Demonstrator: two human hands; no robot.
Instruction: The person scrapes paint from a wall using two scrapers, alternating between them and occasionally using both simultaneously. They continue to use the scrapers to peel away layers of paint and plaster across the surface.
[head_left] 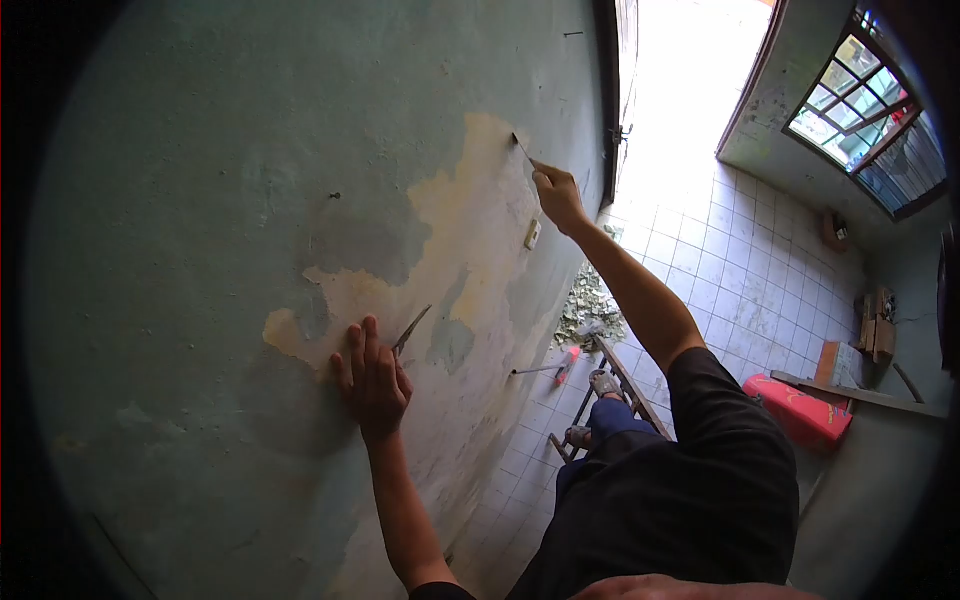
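Observation:
My right hand is closed around a scraper. Its blade tip meets the wall at the upper edge of a bare patch, where pale yellow and whitish plaster shows through green paint. Lower on the wall, my left hand rests with its fingers against the surface. A second thin blade, like a putty knife, sticks out beside those fingers; its handle is hidden in the hand. Between the two hands, ragged islands of green paint cling to the plaster.
A light switch and a nail are on the wall. My feet stand on a ladder above the tiled floor. Paint flakes lie by the wall's foot. A red container sits to the right, and a doorway opens ahead.

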